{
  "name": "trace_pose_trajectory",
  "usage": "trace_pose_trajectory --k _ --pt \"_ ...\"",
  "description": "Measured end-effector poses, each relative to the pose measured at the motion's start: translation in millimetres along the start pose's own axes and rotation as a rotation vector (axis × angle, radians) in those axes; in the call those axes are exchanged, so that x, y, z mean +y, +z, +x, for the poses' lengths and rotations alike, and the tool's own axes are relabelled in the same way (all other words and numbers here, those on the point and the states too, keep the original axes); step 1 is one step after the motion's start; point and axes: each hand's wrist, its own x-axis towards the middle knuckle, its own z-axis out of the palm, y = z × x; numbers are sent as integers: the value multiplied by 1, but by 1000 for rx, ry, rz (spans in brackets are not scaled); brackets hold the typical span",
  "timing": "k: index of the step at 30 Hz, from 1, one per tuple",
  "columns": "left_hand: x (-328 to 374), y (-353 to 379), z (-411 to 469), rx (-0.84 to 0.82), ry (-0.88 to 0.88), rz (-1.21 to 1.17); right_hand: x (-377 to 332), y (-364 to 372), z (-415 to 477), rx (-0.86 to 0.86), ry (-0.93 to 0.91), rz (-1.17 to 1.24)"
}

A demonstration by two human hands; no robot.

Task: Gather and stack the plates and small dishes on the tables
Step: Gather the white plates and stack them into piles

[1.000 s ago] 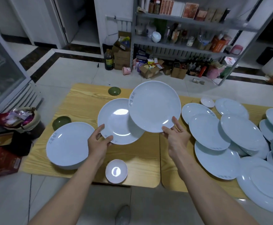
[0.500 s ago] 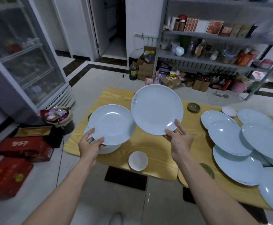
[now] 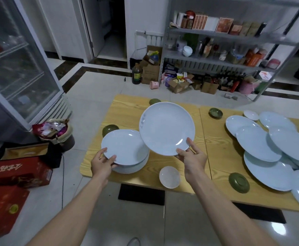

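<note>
My left hand (image 3: 102,163) grips the near rim of a pale blue plate (image 3: 123,147) held right over another pale plate (image 3: 136,166) that rests at the left end of the wooden table (image 3: 203,157). My right hand (image 3: 192,158) holds a second, larger pale blue plate (image 3: 166,127) by its lower right rim, tilted up above the table. A small white dish (image 3: 169,177) sits near the front edge between my arms. Several pale blue plates (image 3: 262,144) lie overlapped at the right. Small green dishes (image 3: 239,182) (image 3: 215,113) (image 3: 108,129) (image 3: 154,101) are scattered on the wood.
A glass-door fridge (image 3: 19,68) stands at the left, with a full bin (image 3: 56,132) and red boxes (image 3: 19,172) on the floor beside it. Metal shelving (image 3: 225,59) with jars and boxes lines the back wall. Dark mats (image 3: 141,194) lie under the table's front edge.
My left hand has lifted its plate off the table, carried it left and lowered it over the plate at the left end. The right hand's plate stays raised. My view shifted left.
</note>
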Motion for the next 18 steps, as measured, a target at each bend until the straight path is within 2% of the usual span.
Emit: trace_pose_trajectory --k 18 --pt "-2 -23 45 -89 74 431 73 71 -8 4 120 -111"
